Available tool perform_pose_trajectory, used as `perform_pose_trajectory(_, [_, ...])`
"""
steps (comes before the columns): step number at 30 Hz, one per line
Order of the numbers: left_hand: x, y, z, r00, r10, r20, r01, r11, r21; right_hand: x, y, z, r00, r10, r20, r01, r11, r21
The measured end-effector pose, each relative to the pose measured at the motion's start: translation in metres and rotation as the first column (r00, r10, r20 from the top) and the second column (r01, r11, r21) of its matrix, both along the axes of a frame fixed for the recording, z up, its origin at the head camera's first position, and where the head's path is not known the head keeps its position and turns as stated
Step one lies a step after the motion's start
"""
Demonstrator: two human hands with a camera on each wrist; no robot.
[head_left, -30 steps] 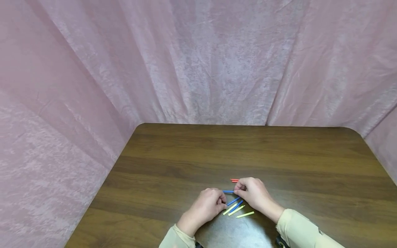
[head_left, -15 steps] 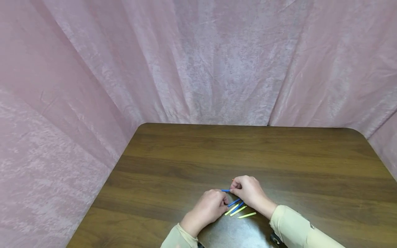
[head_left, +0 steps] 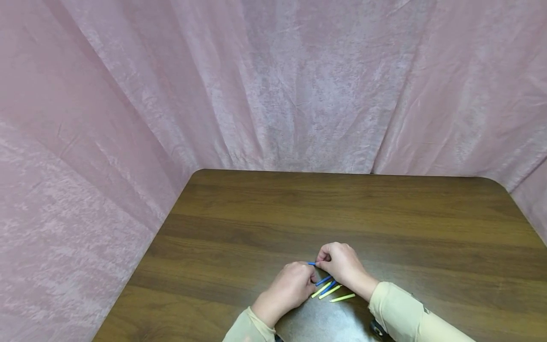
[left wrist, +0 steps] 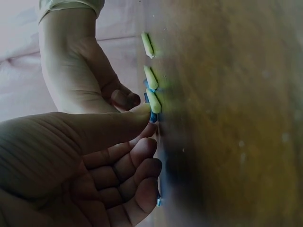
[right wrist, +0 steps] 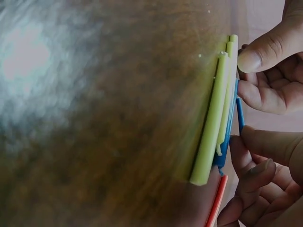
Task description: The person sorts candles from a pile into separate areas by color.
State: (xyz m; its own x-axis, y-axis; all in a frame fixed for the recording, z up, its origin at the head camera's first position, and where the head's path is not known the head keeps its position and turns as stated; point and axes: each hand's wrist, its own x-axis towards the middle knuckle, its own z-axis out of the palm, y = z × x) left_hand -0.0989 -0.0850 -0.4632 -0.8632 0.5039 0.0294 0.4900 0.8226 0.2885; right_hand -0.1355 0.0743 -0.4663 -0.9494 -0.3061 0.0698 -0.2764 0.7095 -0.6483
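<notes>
In the head view my right hand (head_left: 344, 266) pinches one end of a thin blue candle (head_left: 311, 263) between thumb and forefinger. My left hand (head_left: 292, 283) lies at that candle's other end, its fingers loosely bent and its thumb apart from them in the left wrist view. Between and below the hands, another blue candle (head_left: 323, 280) slants beside a yellow candle (head_left: 320, 290). A third blue candle (head_left: 328, 288) lies partly against a second yellow candle (head_left: 330, 292). A separate yellow candle (head_left: 343, 298) sits nearest me. The right wrist view shows a red candle (right wrist: 216, 201) near my right fingers.
Everything lies on a brown wood-grain table (head_left: 239, 213) with rounded far corners. Pink velvety curtains (head_left: 299, 95) hang behind it and along the left. A bright reflection (head_left: 329, 325) shows on the table's near part.
My right hand has slid left along the blue candle, toward my left hand, and now hides the red candles in the head view. The left hand stays nearly in place.
</notes>
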Motion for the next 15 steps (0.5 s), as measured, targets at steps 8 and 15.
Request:
perform_pose_trajectory(8, [-0.0009,0.0007,-0.0009,1.0,-0.001,-0.016,0.001,1.0,-0.03,0.0003,-0.0033,-0.0012,0.999,-0.03,0.022,0.029,0.999,0.035])
perform_pose_trajectory(15, [-0.0021,0.002,-0.0016,0.999,-0.004,-0.043,0.002,0.999,-0.044,-0.0002,-0.0042,-0.0022,0.999,-0.029,0.017,0.028,0.998,0.049])
